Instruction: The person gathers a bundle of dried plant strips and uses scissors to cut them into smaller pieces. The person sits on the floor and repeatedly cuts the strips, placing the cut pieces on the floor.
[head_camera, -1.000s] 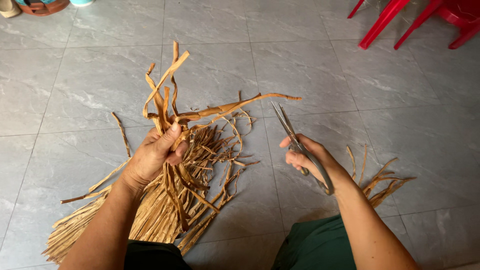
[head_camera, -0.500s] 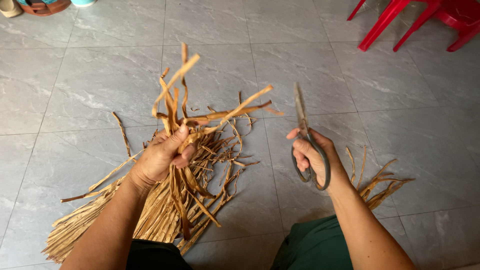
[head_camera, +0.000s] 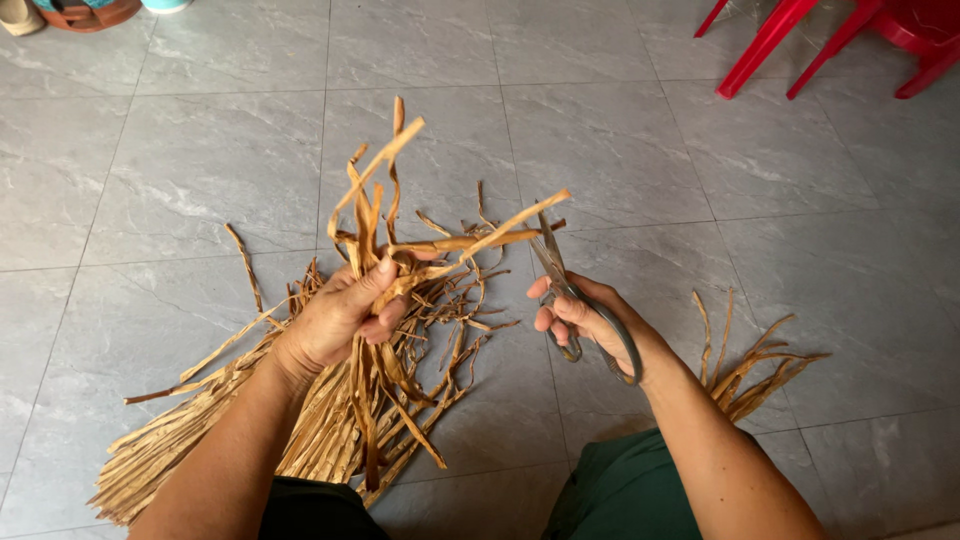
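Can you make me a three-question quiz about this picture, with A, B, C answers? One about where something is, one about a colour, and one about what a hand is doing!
1. Where is the small pile of strips?
A. On the floor past the right arm
B. On a chair
C. In the left hand

2. What colour are the chair legs at the top?
A. Blue
B. Red
C. White

3. What is the left hand doing?
A. Lying flat on the floor
B. Holding scissors
C. Gripping a bunch of dry strips

Answers:
1. A, the pile lies on the grey tiles just beyond the right arm.
2. B, the legs in the top corner are bright red.
3. C, its fingers are shut round the strips, while the right hand holds the scissors with the blades at one strip.
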